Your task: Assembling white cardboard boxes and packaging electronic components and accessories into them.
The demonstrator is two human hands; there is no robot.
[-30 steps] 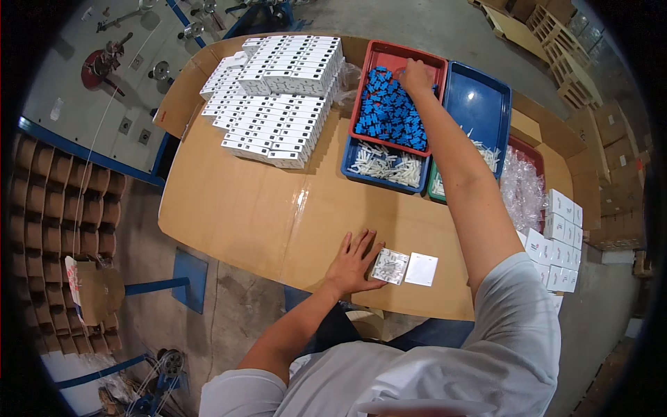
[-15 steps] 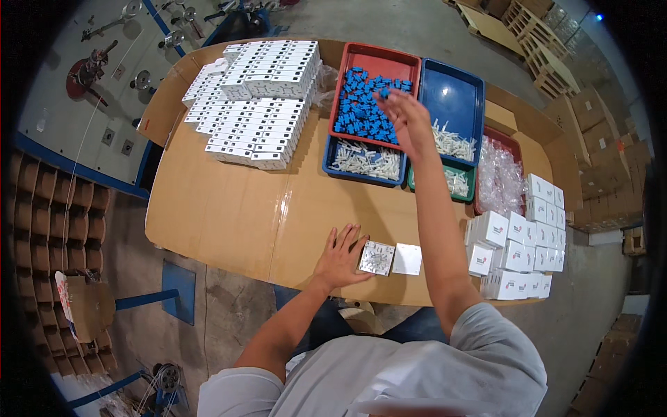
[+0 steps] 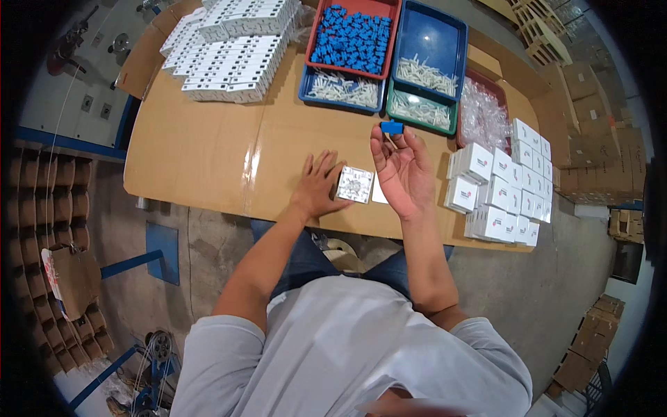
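Pinched in the fingertips of my right hand [image 3: 405, 170] is a small blue plastic piece [image 3: 392, 128], raised over the table in front of the bins. My left hand [image 3: 318, 187] lies on the cardboard tabletop with its fingers spread. Its thumb and index finger sit against the left side of a square white box-shaped part [image 3: 355, 184], whose moulded inner face is turned up. A flat white square plate [image 3: 379, 190] lies just right of that part, partly hidden by my right hand.
A red tray [image 3: 353, 71] of blue pieces rests over a blue bin [image 3: 342, 107] of white plugs. Another blue tray [image 3: 431, 38] and a green bin [image 3: 424, 117] hold white pieces. A red bin [image 3: 484, 111] contains clear bags. White boxes [image 3: 497, 194] stand right; white units [image 3: 233, 59] are stacked far left.
My right hand has come back from over the trays toward me, carrying the blue piece. My left hand stays beside the white part. The whole view has shifted, with the table higher in it.
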